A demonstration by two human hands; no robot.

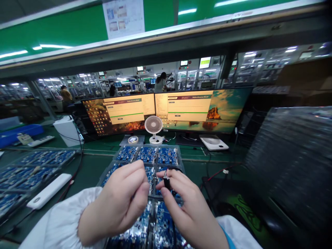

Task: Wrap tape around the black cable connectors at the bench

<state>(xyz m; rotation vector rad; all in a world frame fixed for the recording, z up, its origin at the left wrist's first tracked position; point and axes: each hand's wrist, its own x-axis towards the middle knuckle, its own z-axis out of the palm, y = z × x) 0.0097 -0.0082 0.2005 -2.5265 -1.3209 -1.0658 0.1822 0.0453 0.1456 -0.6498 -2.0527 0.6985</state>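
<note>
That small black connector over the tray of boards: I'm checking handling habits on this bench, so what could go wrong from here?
The right hand pinches the small black connector by fingertips alone, right above the tray of blue circuit boards; a slip could drop it among them. Both hands, the left hand too, look bare so near exposed boards, so static or smudges seem possible. Red and black wires trail close by and might snag.

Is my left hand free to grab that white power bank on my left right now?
Probably yes. The left hand looks empty, with fingers curled, and the power bank lies in the open on the bench with nothing between them; only cables run beside it.
</note>
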